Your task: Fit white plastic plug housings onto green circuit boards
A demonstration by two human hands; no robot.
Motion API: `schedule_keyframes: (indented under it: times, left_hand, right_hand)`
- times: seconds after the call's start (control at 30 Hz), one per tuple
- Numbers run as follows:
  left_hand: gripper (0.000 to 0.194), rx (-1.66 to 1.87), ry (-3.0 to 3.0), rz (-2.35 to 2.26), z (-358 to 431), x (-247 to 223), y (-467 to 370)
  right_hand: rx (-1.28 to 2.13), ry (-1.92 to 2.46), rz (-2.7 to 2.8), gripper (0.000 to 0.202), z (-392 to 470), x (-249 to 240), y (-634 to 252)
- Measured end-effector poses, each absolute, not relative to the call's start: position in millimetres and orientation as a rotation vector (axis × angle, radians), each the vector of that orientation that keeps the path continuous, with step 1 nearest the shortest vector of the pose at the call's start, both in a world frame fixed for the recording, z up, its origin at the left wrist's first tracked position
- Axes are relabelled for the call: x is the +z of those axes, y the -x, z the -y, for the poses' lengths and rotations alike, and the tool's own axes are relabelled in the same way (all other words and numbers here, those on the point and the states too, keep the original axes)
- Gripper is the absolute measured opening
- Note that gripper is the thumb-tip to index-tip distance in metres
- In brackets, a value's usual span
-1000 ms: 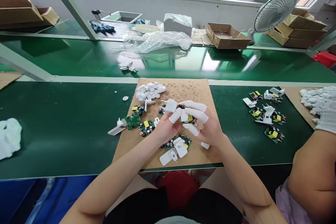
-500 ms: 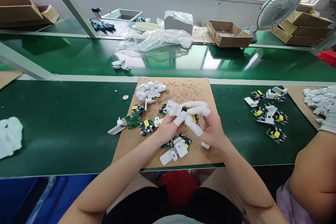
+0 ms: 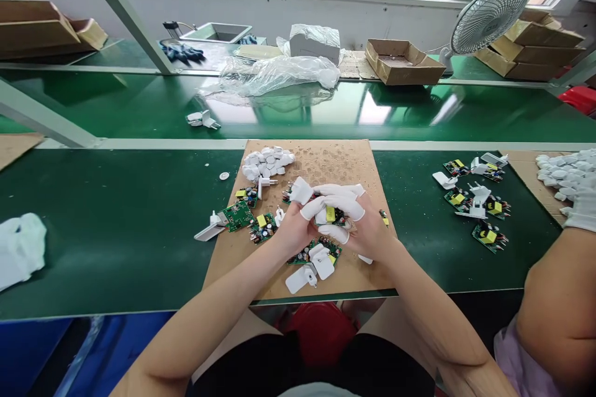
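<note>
Over the cardboard sheet (image 3: 326,158), my left hand (image 3: 298,223) and my right hand (image 3: 367,220), both in white finger covers, meet with closed fingers around a circuit board (image 3: 331,216) that has a yellow block. A white plastic plug housing (image 3: 302,191) juts up at my left fingers; how it joins the board is hidden. Just below the hands lie white plug housings (image 3: 321,260) and more boards. Left of them are a green board (image 3: 237,215) and a board with a yellow block (image 3: 263,227). A pile of small white caps (image 3: 267,163) sits farther back.
On the right of the green table lie several circuit boards (image 3: 488,237) with white housings. Beyond them is a white heap (image 3: 570,173) beside a co-worker's arm (image 3: 559,298). White parts (image 3: 202,119) rest on the green belt behind. A white cloth (image 3: 23,248) lies left.
The board with the yellow block now shows between my hands, and my right fingers have curled around it. The white parts on the belt have shifted left.
</note>
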State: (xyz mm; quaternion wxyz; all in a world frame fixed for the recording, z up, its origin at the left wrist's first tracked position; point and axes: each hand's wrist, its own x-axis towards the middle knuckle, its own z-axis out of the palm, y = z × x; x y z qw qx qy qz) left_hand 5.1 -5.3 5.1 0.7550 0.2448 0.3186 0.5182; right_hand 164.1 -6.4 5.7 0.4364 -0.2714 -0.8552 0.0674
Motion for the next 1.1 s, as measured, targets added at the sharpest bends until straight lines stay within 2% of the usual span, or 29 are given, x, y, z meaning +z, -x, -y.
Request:
schedule_keyframes:
  times: [0.17, 0.4, 0.63, 0.77, 1.1]
  left_hand:
    - [0.033, 1.032, -0.52, -0.569, 5.9, 4.4, -3.0]
    - [0.035, 1.107, -0.614, -0.67, 3.0, -3.8, -9.6]
    - [0.04, 1.109, -0.554, -0.632, 4.2, 3.2, -9.4]
    - [0.045, 1.041, -0.613, -0.565, 6.1, 8.2, -6.3]
    - [0.03, 1.072, -0.514, -0.476, 7.0, 8.9, -6.7]
  right_hand:
    - [0.2, 0.665, 2.045, 0.033, 7.5, 9.7, -166.8]
    - [0.401, 0.691, 1.864, 0.024, 12.3, 16.3, -162.2]
    - [0.233, 0.759, 2.062, 0.045, 9.3, 10.4, -167.1]
    - [0.179, 0.818, 2.029, 0.043, 8.1, 8.8, -167.6]
    - [0.108, 0.629, 2.038, 0.041, 5.5, 6.5, -167.1]
